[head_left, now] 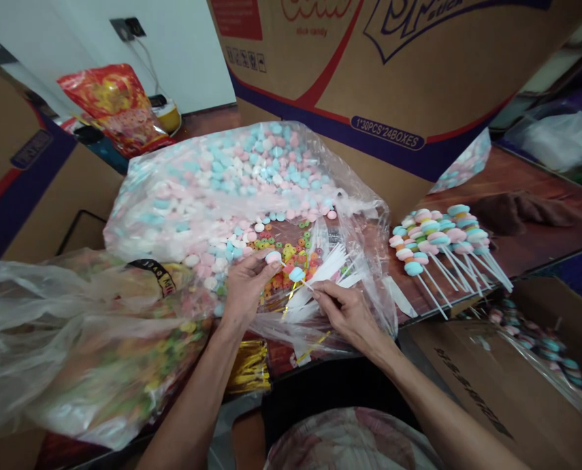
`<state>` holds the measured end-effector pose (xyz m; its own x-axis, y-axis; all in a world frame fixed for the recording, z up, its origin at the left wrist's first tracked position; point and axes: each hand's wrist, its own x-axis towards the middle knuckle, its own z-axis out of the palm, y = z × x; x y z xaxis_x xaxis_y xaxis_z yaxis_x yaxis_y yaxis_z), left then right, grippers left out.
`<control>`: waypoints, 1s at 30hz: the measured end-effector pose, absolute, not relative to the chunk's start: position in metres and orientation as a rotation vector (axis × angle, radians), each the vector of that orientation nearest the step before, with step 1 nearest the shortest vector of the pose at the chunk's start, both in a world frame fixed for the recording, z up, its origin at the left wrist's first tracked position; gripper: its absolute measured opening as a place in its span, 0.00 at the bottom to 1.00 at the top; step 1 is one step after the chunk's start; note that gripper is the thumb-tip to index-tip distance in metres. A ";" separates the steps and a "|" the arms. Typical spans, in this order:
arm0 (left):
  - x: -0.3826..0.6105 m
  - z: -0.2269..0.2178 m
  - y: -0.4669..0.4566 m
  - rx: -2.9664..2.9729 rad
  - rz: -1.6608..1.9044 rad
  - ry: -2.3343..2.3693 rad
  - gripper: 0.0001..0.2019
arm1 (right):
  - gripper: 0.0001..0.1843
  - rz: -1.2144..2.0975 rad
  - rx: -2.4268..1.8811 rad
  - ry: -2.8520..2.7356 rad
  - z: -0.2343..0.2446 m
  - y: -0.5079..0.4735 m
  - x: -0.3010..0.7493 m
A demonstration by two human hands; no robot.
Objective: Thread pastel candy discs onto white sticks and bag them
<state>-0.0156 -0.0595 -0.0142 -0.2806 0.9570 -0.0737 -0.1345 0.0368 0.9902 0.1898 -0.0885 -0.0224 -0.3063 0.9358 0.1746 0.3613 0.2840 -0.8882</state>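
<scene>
My left hand (pixel 244 284) is closed in a pinch on a pink, white and blue marshmallow (pixel 273 258). My right hand (pixel 342 307) pinches a thin white candy stick (pixel 308 285) that points up and left. A blue-and-white marshmallow (pixel 296 274) sits on this stick, with a reddish candy next to it. The stick's tip is close to the pinched marshmallow; I cannot tell whether it has entered it. Beneath my hands lie loose coloured candy rings (pixel 275 285), white sticks (pixel 330 264) and gold twist ties (pixel 295 287) on clear plastic.
A large clear bag of pastel marshmallows (pixel 212 176) spreads behind my hands. Finished candy skewers (pixel 437 235) lie at the right. A bag of candy rings (pixel 124 372) is at the left. Big cardboard boxes (pixel 315 85) stand behind; an open box (pixel 506 385) sits lower right.
</scene>
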 end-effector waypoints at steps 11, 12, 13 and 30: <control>-0.017 -0.020 -0.061 0.911 1.450 1.342 0.20 | 0.14 0.942 -1.157 -1.786 -0.028 -0.093 0.186; -0.016 -0.022 -0.061 0.930 1.449 1.360 0.19 | 0.14 0.938 -1.157 -1.792 -0.029 -0.093 0.185; -0.016 -0.023 -0.061 0.953 1.447 1.379 0.19 | 0.14 0.928 -1.162 -1.798 -0.029 -0.094 0.184; -0.020 -0.028 -0.066 1.783 1.267 1.667 0.12 | 0.17 1.094 -1.282 -1.641 -0.011 -0.093 0.160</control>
